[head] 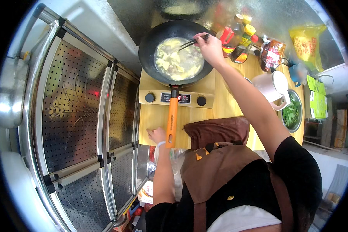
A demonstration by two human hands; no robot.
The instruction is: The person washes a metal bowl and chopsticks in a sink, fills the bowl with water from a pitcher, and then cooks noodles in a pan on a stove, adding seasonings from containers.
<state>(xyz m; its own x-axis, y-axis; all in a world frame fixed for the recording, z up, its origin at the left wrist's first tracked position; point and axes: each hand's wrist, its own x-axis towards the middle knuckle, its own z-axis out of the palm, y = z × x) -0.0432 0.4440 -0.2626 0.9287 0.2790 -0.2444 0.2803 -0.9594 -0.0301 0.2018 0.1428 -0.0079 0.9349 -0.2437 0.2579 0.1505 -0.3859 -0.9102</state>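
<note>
With black chopsticks (188,44) in its fingers, my right hand (210,49) is over the right side of a dark wok (146,49). The chopstick tips point down at pale yellow pieces of food in cloudy liquid (177,59). The wok sits on a gold-coloured electric cooktop (177,97) with two black knobs and a lit display, its orange handle (171,121) pointing towards me. My left hand (157,134) rests at the wooden counter's front edge, left of the handle, with nothing seen in it; its fingers are partly bent.
Sauce bottles (237,32) and a sauce pouch (272,55) stand behind right. A white kettle (271,87) and a metal bowl of green leaves (291,113) are on the right. Brown cloth (220,130) lies on the counter's front. A perforated-panel metal cabinet (75,110) borders the left.
</note>
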